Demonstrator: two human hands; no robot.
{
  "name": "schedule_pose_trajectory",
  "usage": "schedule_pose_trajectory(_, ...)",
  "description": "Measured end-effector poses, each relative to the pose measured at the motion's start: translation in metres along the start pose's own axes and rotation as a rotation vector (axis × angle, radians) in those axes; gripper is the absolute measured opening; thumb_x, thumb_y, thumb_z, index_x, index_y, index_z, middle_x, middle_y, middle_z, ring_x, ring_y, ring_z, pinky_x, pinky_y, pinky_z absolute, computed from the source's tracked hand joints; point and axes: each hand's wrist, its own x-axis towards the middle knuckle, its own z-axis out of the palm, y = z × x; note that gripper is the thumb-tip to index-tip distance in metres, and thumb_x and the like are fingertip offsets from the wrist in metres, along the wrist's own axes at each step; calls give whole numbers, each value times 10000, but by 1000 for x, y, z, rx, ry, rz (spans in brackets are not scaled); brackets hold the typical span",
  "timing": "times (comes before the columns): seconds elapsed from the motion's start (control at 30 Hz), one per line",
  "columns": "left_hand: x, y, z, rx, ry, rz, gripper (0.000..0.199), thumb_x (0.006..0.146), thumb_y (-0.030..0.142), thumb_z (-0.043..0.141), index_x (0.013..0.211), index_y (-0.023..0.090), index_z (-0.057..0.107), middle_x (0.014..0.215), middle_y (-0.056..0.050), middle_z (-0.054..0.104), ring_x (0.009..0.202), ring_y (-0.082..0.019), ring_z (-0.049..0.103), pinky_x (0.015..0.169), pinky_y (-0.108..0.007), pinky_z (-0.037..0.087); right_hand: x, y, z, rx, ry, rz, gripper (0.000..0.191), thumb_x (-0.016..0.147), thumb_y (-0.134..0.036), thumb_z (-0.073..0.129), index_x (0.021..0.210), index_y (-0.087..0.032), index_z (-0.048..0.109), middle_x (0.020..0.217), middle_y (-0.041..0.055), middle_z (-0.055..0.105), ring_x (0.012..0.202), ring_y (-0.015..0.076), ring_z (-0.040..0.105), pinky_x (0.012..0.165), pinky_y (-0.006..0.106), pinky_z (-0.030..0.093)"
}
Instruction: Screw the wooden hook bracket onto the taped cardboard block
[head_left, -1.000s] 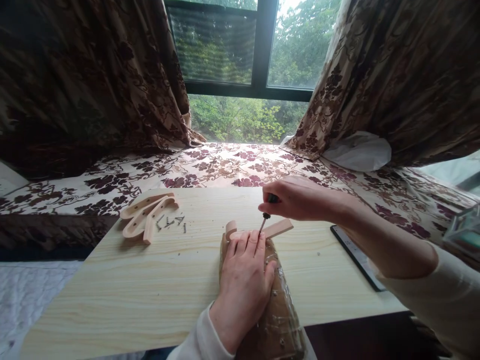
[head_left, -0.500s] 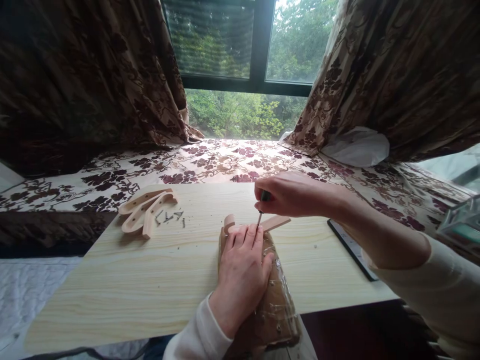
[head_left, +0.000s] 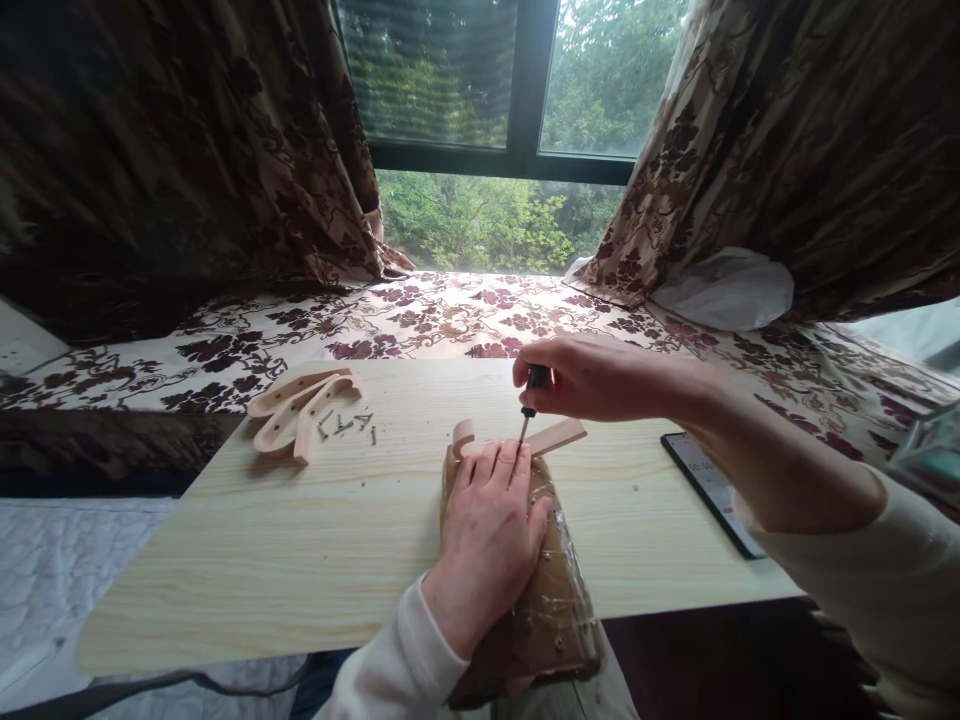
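Note:
My right hand (head_left: pixel 574 378) is closed around the dark handle of a screwdriver (head_left: pixel 526 425), which points down at a pale curved wooden piece (head_left: pixel 556 437). The screwdriver's tip is beside my left fingertips, and I cannot see exactly what it meets. My left hand (head_left: pixel 491 535) lies flat, fingers stretched forward, pressing on the wooden piece's near edge and on a brown block wrapped in clear tape (head_left: pixel 559 600). One rounded end of the wooden piece (head_left: pixel 463 433) sticks up left of my fingers; its middle is partly hidden under them.
More curved wooden pieces with holes (head_left: pixel 300 415) lie at the table's far left, beside several loose screws (head_left: pixel 345 427). A tablet or phone (head_left: pixel 709 490) rests near the right edge of the wood-grain table (head_left: pixel 300 560). Behind is a floral-covered window ledge (head_left: pixel 450 315) with a white plastic bag (head_left: pixel 724 290).
My right hand has turned on the screwdriver, so more of its handle shows. My left hand stays in the same place on the block. The whole view has shifted slightly.

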Motion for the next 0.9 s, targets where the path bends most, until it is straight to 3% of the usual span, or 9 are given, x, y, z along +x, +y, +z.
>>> schedule_pose_trajectory(0.1, -2, 0, 1, -5, 2, -6, 506, 917, 382, 448, 1340, 106, 454, 1377, -112, 486, 1272, -274, 404, 1105, -450, 272, -3, -3, 0, 23, -1, -13, 129, 831, -266, 551, 855, -185, 649, 696, -1, 641, 532, 83, 457, 516, 215, 281)
schedule_pose_trajectory(0.27, -2, -1, 4, -12, 8, -13, 513, 913, 389, 454, 1340, 103, 457, 1380, -111, 483, 1271, -280, 400, 1103, -456, 274, -4, -6, 1, -9, 44, 67, 195, 850, -329, 554, 781, -169, 640, 643, 9, 607, 530, 95, 459, 504, 221, 281)
schedule_pose_trajectory(0.47, -2, -1, 4, -5, 10, -16, 519, 913, 389, 450, 1349, 108, 447, 1379, -111, 483, 1272, -273, 393, 1106, -452, 267, -6, -4, 3, 79, -5, -31, 109, 835, -265, 575, 866, -178, 635, 658, -11, 599, 530, 81, 469, 505, 201, 292)
schedule_pose_trajectory(0.6, -3, 0, 5, 8, 14, -14, 521, 917, 403, 438, 1350, 114, 447, 1377, -104, 484, 1272, -266, 392, 1107, -439, 265, -4, -2, 8, 31, 68, 31, 196, 838, -351, 587, 773, -168, 615, 629, 0, 573, 532, 94, 445, 506, 222, 284)
schedule_pose_trajectory(0.67, -3, 0, 6, 15, 26, -9, 517, 917, 408, 433, 1343, 115, 454, 1371, -101, 490, 1262, -266, 404, 1102, -437, 273, -3, -1, 7, 43, 43, 32, 200, 835, -367, 588, 792, -174, 617, 639, -2, 578, 534, 94, 448, 510, 222, 291)
schedule_pose_trajectory(0.8, -4, -4, 10, 61, 136, 22, 504, 910, 416, 438, 1317, 121, 481, 1342, -93, 520, 1233, -260, 436, 1080, -427, 298, -3, -3, 2, 140, -20, -21, 94, 813, -254, 584, 853, -183, 631, 682, -7, 609, 564, 88, 487, 544, 206, 334)
schedule_pose_trajectory(0.9, -6, -15, 22, 157, 329, 85, 482, 872, 450, 485, 1223, 130, 565, 1210, -76, 618, 1114, -245, 525, 1002, -391, 369, -3, -8, 8, 181, 39, 18, 80, 820, -222, 545, 796, -173, 603, 702, 11, 620, 591, 103, 491, 551, 216, 345)
